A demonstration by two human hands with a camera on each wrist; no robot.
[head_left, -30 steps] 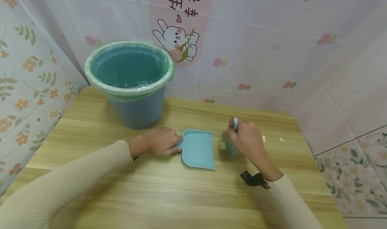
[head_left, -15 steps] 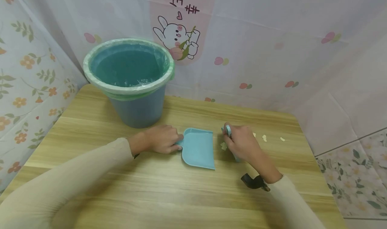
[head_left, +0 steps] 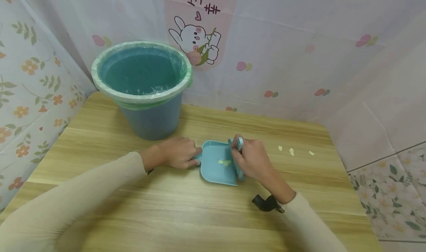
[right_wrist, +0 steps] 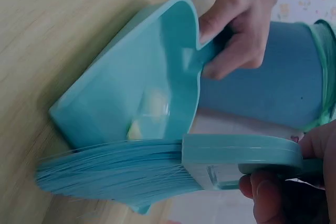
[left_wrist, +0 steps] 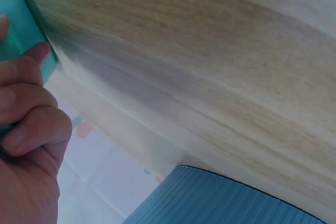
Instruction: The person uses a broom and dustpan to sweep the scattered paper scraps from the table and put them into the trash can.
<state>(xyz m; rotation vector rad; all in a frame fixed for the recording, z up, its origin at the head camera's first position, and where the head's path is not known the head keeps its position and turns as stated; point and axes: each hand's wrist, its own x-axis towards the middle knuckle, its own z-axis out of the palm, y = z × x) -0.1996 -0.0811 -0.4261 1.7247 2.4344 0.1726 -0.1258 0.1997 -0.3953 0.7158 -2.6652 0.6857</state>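
Observation:
My left hand grips the short handle of a light blue dustpan, which lies flat on the table with its mouth to the right. In my right hand is a small blue hand brush, held by its handle. Its bristles reach over the dustpan's front lip, as the right wrist view shows. Pale yellow scraps lie inside the pan just left of the brush. Several more scraps are on the table to the right of my right hand.
A blue bin lined with a clear green-tinted bag stands at the back left of the wooden table, behind my left hand. A patterned curtain hangs along the back edge.
My right hand has swept the brush leftward to the dustpan's lip. A scrap that lay on the table before the pan is gone from there, and scraps now show inside. The left hand stays put.

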